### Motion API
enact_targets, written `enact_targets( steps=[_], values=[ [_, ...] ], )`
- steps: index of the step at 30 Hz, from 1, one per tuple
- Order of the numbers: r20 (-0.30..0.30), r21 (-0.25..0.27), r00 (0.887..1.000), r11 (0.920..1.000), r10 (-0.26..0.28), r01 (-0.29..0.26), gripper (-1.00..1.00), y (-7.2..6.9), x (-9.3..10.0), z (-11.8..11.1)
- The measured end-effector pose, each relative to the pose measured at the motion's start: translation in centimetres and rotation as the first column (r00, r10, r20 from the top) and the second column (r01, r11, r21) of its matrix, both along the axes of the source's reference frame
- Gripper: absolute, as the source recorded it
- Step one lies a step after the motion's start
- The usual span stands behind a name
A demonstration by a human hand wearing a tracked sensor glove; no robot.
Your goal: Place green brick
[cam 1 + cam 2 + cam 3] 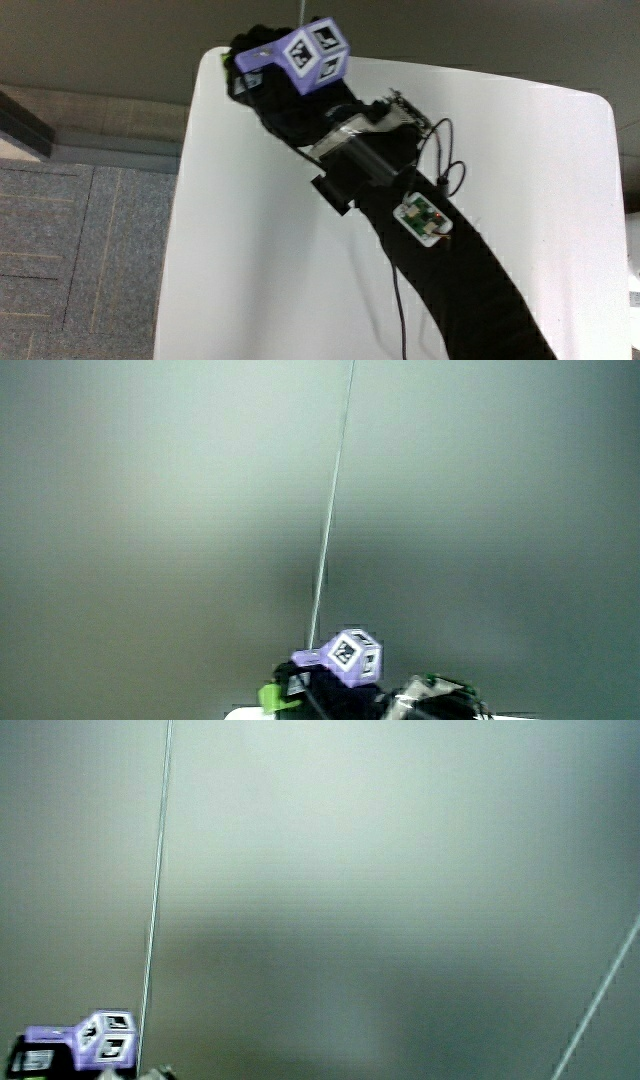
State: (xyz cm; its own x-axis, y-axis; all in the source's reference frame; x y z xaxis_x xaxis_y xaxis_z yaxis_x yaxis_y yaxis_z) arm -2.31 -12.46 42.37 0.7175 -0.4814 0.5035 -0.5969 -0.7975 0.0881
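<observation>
The hand (262, 82), in a black glove with a purple patterned cube (315, 55) on its back, reaches over the corner of the white table (530, 170) farthest from the person. In the main view the fingers curl down over the table's edge and hide what they hold. In a side view a bit of the green brick (271, 695) sticks out from the curled fingers of the hand (310, 695), next to the cube (350, 656). Both side views are mostly pale wall, and only the cube (105, 1038) shows in one of them.
The forearm (460, 280) lies across the table with a small circuit board (424, 219) and thin wires on it. Grey carpet floor (80, 250) lies past the table's edge beside the hand.
</observation>
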Motion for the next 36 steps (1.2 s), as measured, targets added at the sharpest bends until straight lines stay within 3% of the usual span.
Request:
enact_targets(
  steps=[1, 5, 7, 13, 14, 16, 20, 25, 30, 36],
  values=[
    [-0.001, -0.05, 1.0, 0.9987, -0.009, 0.009, 0.0, -0.1, -0.2, 1.2],
    [-0.117, -0.066, 0.993, 0.9976, 0.015, -0.023, 0.0, 0.0, -0.4, 3.0],
    [-0.135, -0.096, 0.991, 0.9949, 0.019, -0.032, 0.0, -0.1, -0.2, 4.0],
    [-0.136, -0.116, 0.99, 0.9921, 0.032, -0.048, 0.0, 0.2, -0.1, 4.4],
    [-0.155, -0.081, 0.987, 0.9947, 0.049, -0.062, 0.0, 0.3, -0.2, 4.0],
    [-0.14, -0.095, 0.989, 0.9937, 0.046, -0.059, 0.0, 0.5, -0.1, 5.0],
    [-0.143, -0.105, 0.989, 0.993, 0.037, -0.052, 0.0, 0.5, 0.2, 4.8],
    [-0.164, -0.141, 0.986, 0.9895, 0.01, -0.033, -0.29, 0.3, 0.6, 4.7],
    [-0.175, -0.201, 0.984, 0.9795, -0.025, -0.011, -0.59, 0.4, 0.7, 5.1],
    [-0.214, -0.224, 0.976, 0.9746, -0.043, -0.006, -0.94, 0.8, 0.8, 5.9]
  ],
)
